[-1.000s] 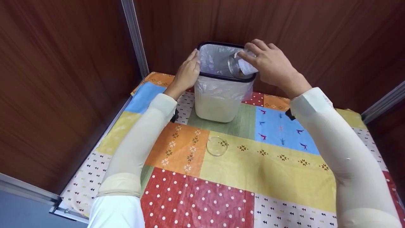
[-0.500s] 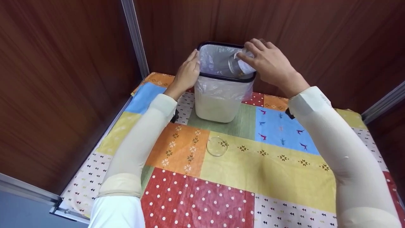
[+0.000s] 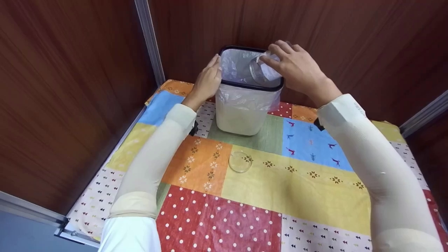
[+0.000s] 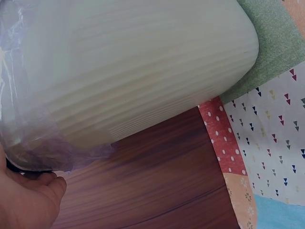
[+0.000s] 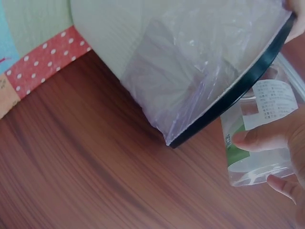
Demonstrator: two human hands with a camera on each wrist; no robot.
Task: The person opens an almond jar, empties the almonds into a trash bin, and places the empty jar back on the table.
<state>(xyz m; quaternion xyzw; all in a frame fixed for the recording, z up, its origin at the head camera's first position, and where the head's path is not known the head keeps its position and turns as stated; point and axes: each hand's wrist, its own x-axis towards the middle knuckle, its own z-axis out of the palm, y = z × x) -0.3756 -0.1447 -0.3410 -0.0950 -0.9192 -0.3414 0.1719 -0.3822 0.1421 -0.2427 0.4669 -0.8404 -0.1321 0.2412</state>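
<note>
A cream trash can (image 3: 240, 119) with a black rim and a clear plastic liner (image 3: 245, 98) stands upright at the back of the table. My left hand (image 3: 207, 80) holds its left rim, the fingers lying along the edge; the left wrist view shows bent fingertips by the rim. With my right hand (image 3: 299, 71) I grip a clear plastic jar (image 3: 262, 71), tilted over the can's right side, its mouth pointing down into the liner. White and green labels (image 5: 275, 99) show on the jar in the right wrist view. The can's bottom inside is hidden.
A clear round lid (image 3: 240, 161) lies flat on the patchwork tablecloth (image 3: 217, 217), in front of the can. Brown wood-look panels (image 3: 203, 28) rise close behind the can and at both sides, with metal posts (image 3: 150, 42) at the corners.
The jar and my right hand have shifted slightly left and up over the can. Brownish bits seen near the jar's mouth earlier no longer show. My left hand stays put.
</note>
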